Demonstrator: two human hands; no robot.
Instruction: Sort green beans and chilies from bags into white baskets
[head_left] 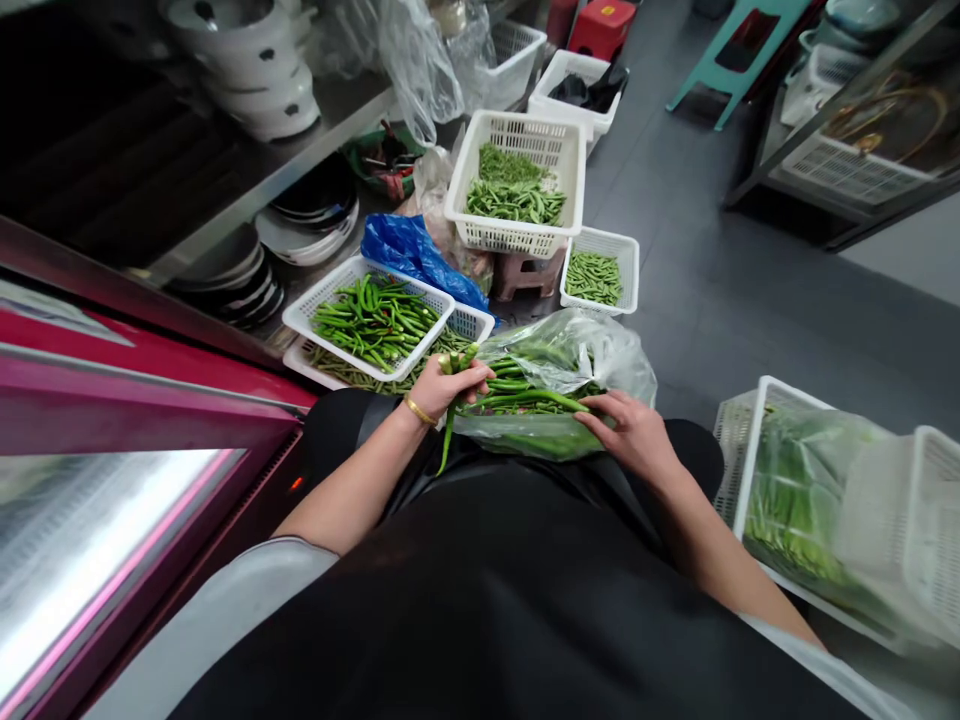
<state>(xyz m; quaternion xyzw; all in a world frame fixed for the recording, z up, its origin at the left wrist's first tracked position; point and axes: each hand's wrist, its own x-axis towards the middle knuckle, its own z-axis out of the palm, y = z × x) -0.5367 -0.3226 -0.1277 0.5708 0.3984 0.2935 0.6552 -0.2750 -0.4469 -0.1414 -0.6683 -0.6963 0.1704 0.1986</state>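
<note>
A red cabinet [172,350] stands at the far left, with stacked plates [232,280] just beyond it. Next comes a white basket [322,287] heaped with green peppers [375,320], a blue plastic bag [412,252] just behind. The left hand [450,388] has its grip clamped on a few peppers [445,445], one hanging down below the fingers. To its right, a clear bag [622,350] full of long peppers [510,385] lies open near the lap; behind it, a big basket [517,238] of cut greens sits on a low stool [525,278]. The right hand [631,428] has its grip together on one end of a single pepper [540,398] at the bag. Farthest right, another basket [750,458] holds wrapped greens [787,505]
</note>
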